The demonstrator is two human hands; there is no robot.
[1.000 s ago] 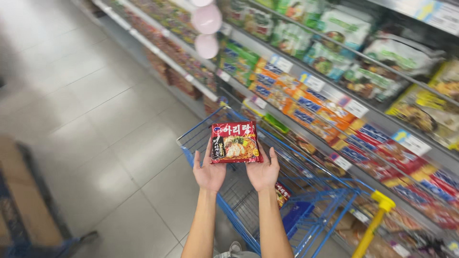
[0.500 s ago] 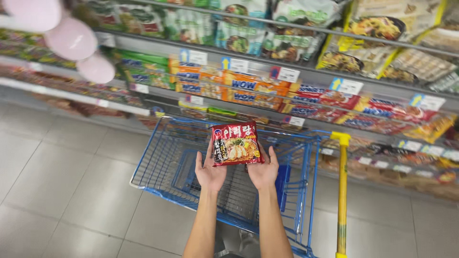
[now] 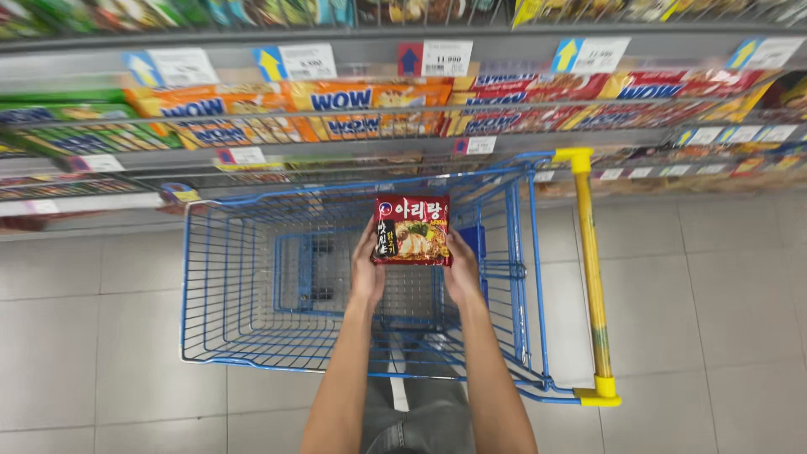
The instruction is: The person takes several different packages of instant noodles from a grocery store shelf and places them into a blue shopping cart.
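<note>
I hold a red instant noodle packet (image 3: 411, 230) with both hands above the basket of a blue wire shopping cart (image 3: 244, 294). My left hand (image 3: 366, 267) grips the packet's left edge and my right hand (image 3: 461, 267) grips its right edge. The packet faces me, upright, with a picture of a noodle bowl on it. The cart's basket below looks bare inside. Its yellow handle bar (image 3: 591, 277) runs along the right side.
Store shelves (image 3: 353, 126) with rows of orange, red and green noodle packs and price tags stand just beyond the cart. Pale floor tiles (image 3: 723, 319) lie on both sides of the cart. My legs show at the bottom edge.
My view has swung round to face the shelves squarely, and the cart now sits directly under the packet. Both hands have kept their hold on the packet.
</note>
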